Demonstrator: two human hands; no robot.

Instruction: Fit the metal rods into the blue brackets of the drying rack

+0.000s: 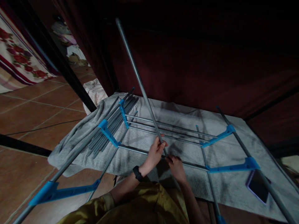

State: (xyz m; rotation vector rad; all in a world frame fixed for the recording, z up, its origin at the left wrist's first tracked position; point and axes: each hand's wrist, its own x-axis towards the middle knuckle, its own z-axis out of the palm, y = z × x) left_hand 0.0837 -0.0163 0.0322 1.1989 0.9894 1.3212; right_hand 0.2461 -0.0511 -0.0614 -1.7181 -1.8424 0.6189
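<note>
A grey blanket (187,124) lies spread on a brown tiled floor (30,118), its far edge against a dark red curtain (210,62) and its left edge rumpled near a black post (70,81). On the blanket lies a partly assembled rack frame (163,130) of grey metal tubes joined by blue plastic connectors (108,132); its long side rails run past the blanket's near edge onto the tiles at lower left and lower right. The left hand (155,154) is closed around a long grey rod (137,74) near its lower end, and the rod rises at a slant toward the upper left, well above the frame. The right hand (176,166) is curled at the foot of that rod, where it meets the frame's near crossbar (140,151); whether the fingers grip the rod or the crossbar cannot be told. A bundle of spare grey tubes (114,124) lies along the frame's left side, touching the connectors. A dark phone (258,186) lies flat near the blanket's near right corner, just inside the right rail. Open tile lies to the left of the blanket; bare blanket shows between the crossbars.
</note>
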